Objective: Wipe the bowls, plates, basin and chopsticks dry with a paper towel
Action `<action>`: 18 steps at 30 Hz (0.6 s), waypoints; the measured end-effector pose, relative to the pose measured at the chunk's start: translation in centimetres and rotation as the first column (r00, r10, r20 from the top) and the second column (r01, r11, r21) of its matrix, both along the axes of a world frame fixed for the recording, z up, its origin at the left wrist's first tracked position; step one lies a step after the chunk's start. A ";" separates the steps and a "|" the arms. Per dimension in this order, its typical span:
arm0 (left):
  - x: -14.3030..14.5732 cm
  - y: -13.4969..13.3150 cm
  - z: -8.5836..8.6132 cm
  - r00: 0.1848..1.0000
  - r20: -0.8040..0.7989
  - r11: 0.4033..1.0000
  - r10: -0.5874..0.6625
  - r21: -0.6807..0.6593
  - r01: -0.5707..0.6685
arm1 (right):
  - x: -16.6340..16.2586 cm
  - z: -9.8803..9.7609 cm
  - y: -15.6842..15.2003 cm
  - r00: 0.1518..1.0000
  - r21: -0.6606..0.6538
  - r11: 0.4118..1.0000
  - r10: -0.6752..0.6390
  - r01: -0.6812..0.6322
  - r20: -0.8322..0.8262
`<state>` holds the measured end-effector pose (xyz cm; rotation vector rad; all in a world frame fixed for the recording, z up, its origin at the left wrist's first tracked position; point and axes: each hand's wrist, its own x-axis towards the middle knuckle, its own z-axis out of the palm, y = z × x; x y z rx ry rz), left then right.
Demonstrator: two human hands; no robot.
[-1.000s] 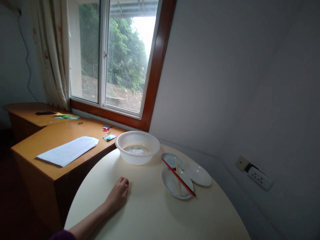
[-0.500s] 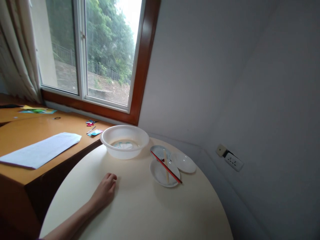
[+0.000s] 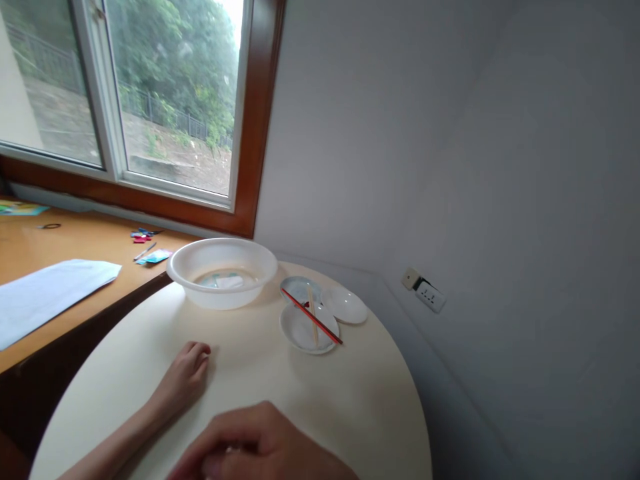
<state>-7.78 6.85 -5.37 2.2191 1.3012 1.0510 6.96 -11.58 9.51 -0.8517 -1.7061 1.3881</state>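
Observation:
My left hand rests on the round cream table, its fingers curled in and closed, with nothing seen in them. Large and slightly blurred, my right hand is at the bottom edge, close to the camera. Its fingers bend over, and the fingertips are cut off or hidden, so what it may hold cannot be made out. Beyond my hands stands a translucent white plastic basin. To its right are a white dish, a patterned dish and another white dish. A red chopstick and pale wooden chopsticks lie across two of them.
On the left, a wooden desk bears a large white sheet, a pen, a small blue packet and small red and blue items. A window is behind. The wall has a socket.
My right hand has come into view at the bottom. The camera has turned to the right, so everything sits further left. My left hand stays resting on the table.

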 end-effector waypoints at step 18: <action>12.8 0.9 3.2 0.841 0.539 0.316 0.034 -0.804 0.503 | 26.6 -11.9 8.1 0.201 -0.531 0.160 -0.979 0.832 0.020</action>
